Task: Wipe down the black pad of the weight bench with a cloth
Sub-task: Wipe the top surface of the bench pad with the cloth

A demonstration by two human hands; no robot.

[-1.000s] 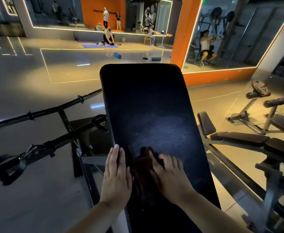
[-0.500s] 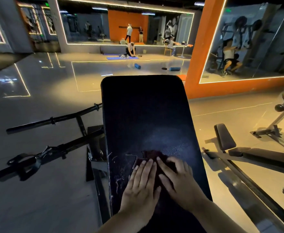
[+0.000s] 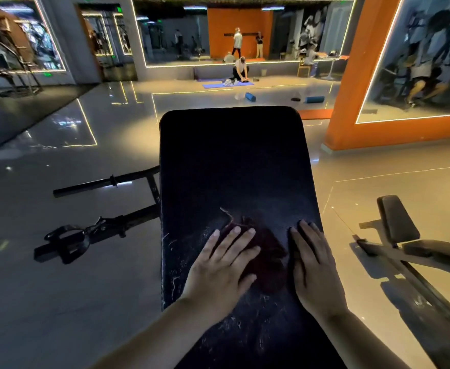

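The black pad (image 3: 232, 161) of the weight bench runs from the bottom of the view up to the middle, with white scuffs near its lower left. A dark red cloth (image 3: 267, 251) lies crumpled on the pad's near part. My left hand (image 3: 218, 267) presses flat on the cloth's left side, fingers straight and spread. My right hand (image 3: 313, 265) lies flat on the pad along the cloth's right edge, near the pad's right border. Part of the cloth is hidden under my left palm.
A black barbell frame (image 3: 107, 182) and a strap bracket (image 3: 67, 241) lie on the glossy floor to the left. Another bench (image 3: 399, 227) stands at the right. An orange pillar (image 3: 351, 102), mirrors and people on blue mats (image 3: 226, 85) are farther back.
My left hand has slid from the pad's left edge onto the cloth. My right hand has moved off the cloth to the pad's right side. The view has tilted upward.
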